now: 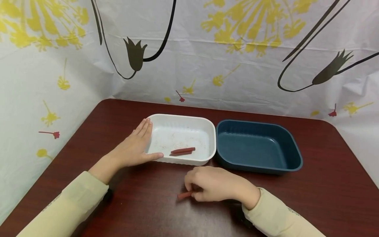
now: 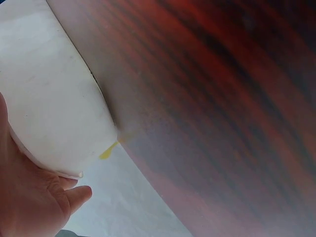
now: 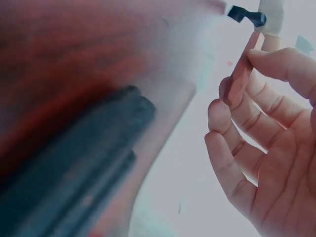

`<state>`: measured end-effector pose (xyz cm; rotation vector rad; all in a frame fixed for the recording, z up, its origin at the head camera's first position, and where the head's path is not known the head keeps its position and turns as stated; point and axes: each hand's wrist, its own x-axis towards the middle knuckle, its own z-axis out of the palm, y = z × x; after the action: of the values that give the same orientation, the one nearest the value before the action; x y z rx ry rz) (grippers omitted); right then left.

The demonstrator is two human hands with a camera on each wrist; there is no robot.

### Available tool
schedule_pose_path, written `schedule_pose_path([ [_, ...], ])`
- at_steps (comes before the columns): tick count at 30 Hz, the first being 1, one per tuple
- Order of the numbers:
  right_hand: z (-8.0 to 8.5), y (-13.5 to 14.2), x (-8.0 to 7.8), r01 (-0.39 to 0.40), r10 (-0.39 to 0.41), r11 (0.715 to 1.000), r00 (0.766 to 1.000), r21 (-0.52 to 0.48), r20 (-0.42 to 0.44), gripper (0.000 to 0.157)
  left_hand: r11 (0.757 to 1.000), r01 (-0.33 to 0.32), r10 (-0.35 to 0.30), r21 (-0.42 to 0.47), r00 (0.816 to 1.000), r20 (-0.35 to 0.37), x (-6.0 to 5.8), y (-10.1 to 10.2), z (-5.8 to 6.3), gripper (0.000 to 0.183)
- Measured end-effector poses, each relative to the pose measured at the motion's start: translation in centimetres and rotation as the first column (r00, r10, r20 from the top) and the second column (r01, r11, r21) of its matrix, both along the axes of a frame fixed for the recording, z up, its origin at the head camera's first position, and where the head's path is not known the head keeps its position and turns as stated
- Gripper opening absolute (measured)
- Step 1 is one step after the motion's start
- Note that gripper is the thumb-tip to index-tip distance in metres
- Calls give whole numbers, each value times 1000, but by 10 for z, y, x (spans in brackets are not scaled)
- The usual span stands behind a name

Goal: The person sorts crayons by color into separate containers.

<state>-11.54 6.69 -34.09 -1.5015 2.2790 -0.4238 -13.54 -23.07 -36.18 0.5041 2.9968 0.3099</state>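
Note:
My right hand (image 1: pixel 217 184) pinches a reddish-brown stick (image 1: pixel 185 195) between thumb and fingers, low over the table in front of the white container. The right wrist view shows that stick (image 3: pixel 240 79) slanting up from the fingertips. Straight fingers of my left hand (image 1: pixel 131 149) rest along the left end of the white container (image 1: pixel 184 160), with the thumb at its front rim. Two similar reddish-brown sticks (image 1: pixel 183 150) lie side by side inside it, near the front wall. In the left wrist view, the left hand (image 2: pixel 34 197) touches the container's outer wall (image 2: pixel 54 94).
A dark blue container (image 1: pixel 257 144) stands directly right of the white one, close against it. Both are on a dark reddish wooden table (image 1: pixel 148 210). Behind the table hangs a white sheet (image 1: pixel 183 59) with yellow and dark plant prints.

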Motion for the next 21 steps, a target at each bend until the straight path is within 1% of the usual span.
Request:
schedule_pose_path([
  [6, 7, -1, -4, 11, -12, 998, 1000, -61, -16, 16, 1000, -4, 4, -3, 1000, -9, 0, 0, -2, 116],
  [11, 13, -3, -9, 35, -36, 996, 999, -80, -21, 15, 1000, -5, 5, 0, 1000, -14, -1, 0, -3, 117],
  [15, 18, -7, -16, 60, -62, 993, 998, -101, -24, 12, 1000, -7, 7, 4, 1000, -17, -1, 0, -3, 117],
  [21, 22, -14, -29, 68, -73, 983, 997, -172, -17, 9, 1000, -10, 10, 15, 1000, -21, -1, -2, -4, 118],
])
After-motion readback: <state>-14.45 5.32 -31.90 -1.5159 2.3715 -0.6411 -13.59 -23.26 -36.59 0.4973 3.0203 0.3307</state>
